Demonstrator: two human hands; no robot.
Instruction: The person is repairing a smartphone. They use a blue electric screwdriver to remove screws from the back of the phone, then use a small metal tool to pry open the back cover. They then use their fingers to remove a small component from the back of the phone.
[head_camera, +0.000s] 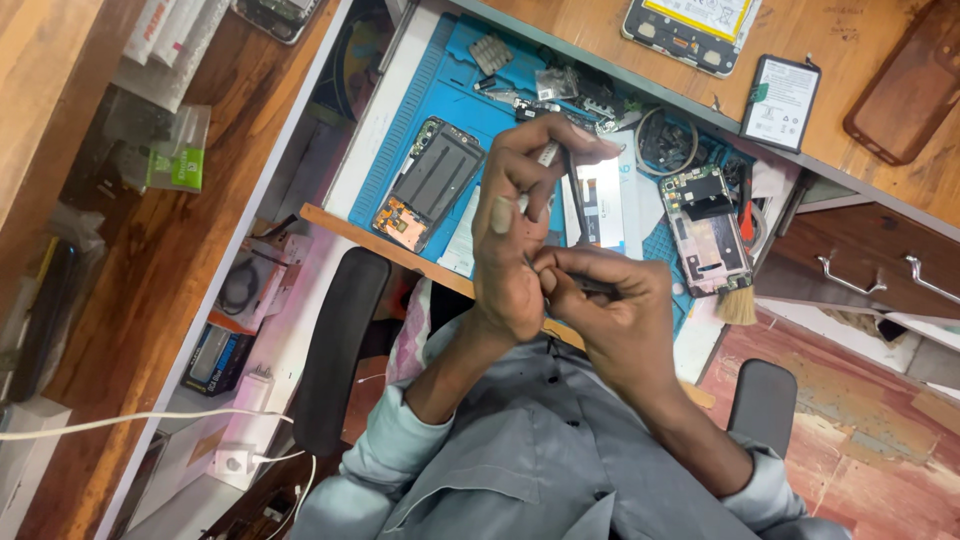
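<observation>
Wooden table (560, 25) fills the top of the head view, with a blue repair mat (455, 100) sunk into a lower level of it; pretty cluttered workbench honestly.

Both hands are up close to the camera, over the near edge of the mat; left hand (515, 230) has its fingers (555, 140) curled and pressed together, pinching a thin pale strip-like part (549, 153) near the fingertips; can't tell exactly what that part is, too small. Right hand (610, 310) sits just below and touching the left, fingers closed on a slim dark tool (597, 287) that pokes out between them; the tool's tip is hidden behind the left hand.

On the mat: an opened phone (430, 185) with its insides showing lies to the left of the hands; another opened phone (705, 230) lies to the right, with a small brush (737, 300) touching its lower end; a white box (600, 200) sits right behind the hands, partly covered by them; loose small parts (560, 90) are scattered along the far edge.

Up on the table top: a phone battery (782, 102), a brown phone case (905, 85), and a third opened phone (690, 25).

Person wears a grey shirt (540, 460), sitting in a black-armed chair (335, 350); white cable (130, 420) runs along at lower left.
</observation>
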